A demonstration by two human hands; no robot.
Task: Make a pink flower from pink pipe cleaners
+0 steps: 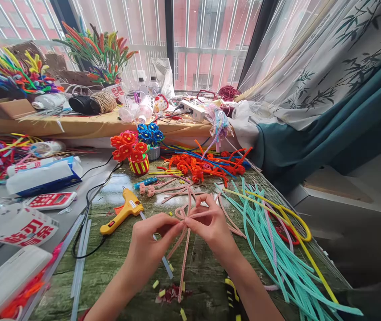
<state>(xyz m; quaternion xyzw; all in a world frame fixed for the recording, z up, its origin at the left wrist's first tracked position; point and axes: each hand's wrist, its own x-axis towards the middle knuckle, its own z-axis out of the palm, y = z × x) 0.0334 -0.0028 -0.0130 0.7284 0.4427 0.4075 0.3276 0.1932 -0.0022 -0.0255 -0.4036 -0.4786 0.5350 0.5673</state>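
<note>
Between my two hands is a bundle of pink pipe cleaners (189,203), bent into small loops at the middle, with long ends hanging down and pointing up. My left hand (153,238) pinches the looped centre between thumb and forefinger. From the other side my right hand (212,223) grips the same pipe cleaners, one strand lying across its fingers. Just beyond, more pink pipe cleaners (170,189) lie on the green table, some curled at the end. A yellow hot glue gun (123,211) with a glue stick in its back rests to the left of my left hand.
Turquoise pipe cleaners (277,249) spread over the right side. Orange pipe-cleaner pieces (207,165) are heaped behind, near a red flower pot (139,164) and blue flowers (150,134). A black cable (85,214) runs at left. A black-and-yellow tool (232,294) lies by my right forearm.
</note>
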